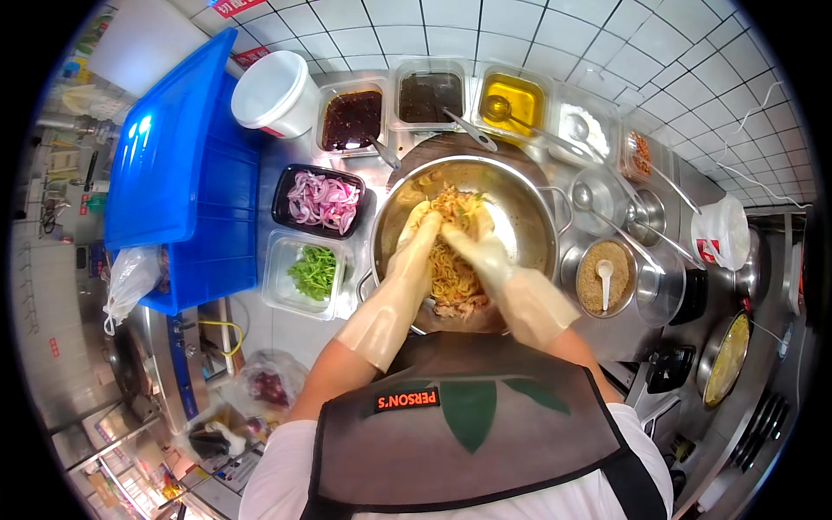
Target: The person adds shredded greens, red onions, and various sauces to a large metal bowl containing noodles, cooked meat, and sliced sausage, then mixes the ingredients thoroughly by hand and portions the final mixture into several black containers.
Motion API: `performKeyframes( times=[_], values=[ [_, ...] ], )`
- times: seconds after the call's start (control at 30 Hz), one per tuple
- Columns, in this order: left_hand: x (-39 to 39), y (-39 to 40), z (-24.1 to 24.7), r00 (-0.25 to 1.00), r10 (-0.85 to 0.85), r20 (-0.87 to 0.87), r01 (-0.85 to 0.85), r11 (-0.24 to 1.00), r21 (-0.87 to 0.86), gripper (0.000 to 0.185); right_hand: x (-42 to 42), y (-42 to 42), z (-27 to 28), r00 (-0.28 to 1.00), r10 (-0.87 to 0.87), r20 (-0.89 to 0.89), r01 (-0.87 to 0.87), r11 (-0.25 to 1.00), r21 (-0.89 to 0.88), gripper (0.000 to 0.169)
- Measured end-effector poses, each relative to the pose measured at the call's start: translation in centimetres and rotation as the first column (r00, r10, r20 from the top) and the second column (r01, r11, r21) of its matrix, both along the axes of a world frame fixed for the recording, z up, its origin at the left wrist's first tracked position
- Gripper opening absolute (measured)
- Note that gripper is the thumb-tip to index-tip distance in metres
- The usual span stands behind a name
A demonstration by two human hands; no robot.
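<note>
A large two-handled stainless steel bowl (530, 214) stands in front of me, with noodles (448, 266) and shredded meat (461, 307) inside. Both hands wear long pale rubber gloves. My left hand (419, 234) reaches into the bowl from the left, its fingers around a clump of noodles at the far side. My right hand (474, 240), somewhat blurred, meets the same clump from the right. The fingertips of both are partly hidden by the food. More noodles and meat lie between my wrists, on the near side of the bowl.
Left are sliced red onion (323, 198), green herbs (312, 272) and a blue lidded bin (224, 214). Behind stand tubs of dark sauce (353, 120), yellow oil (513, 97) and white granules (583, 130) with ladles. A bowl of brown powder (591, 276) is right.
</note>
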State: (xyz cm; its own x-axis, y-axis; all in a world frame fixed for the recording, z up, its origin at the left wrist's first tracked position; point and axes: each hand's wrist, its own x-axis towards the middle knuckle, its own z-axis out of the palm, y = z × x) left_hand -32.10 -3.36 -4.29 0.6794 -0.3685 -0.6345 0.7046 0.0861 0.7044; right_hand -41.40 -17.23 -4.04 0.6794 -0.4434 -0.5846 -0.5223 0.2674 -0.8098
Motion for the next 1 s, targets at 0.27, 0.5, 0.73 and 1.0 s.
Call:
performKeyframes(
  times=[0.27,0.5,0.73,1.0],
  values=[
    [0.4,1.4,0.7,0.97,-0.211,0.123,0.221,0.973,-0.074,0.058,-2.0,-2.9,3.8,0.973,-0.146,0.177,0.091,0.953,0.289,0.076],
    [-2.3,3.4,-0.4,0.999,-0.041,0.012,0.041,0.996,-0.083,0.065,-4.3,1.0,4.6,0.985,-0.17,-0.029,0.171,0.94,0.295,0.112],
    [-0.2,2.5,10.9,0.966,-0.257,-0.001,0.242,0.912,-0.33,0.065,-3.8,-0.6,4.8,0.961,-0.219,0.171,0.13,0.9,0.417,0.081],
    [-2.9,2.9,4.7,0.931,-0.363,-0.022,0.363,0.922,0.135,0.092,-2.4,2.9,7.9,0.995,-0.094,-0.012,0.093,0.943,0.319,0.085]
  ],
)
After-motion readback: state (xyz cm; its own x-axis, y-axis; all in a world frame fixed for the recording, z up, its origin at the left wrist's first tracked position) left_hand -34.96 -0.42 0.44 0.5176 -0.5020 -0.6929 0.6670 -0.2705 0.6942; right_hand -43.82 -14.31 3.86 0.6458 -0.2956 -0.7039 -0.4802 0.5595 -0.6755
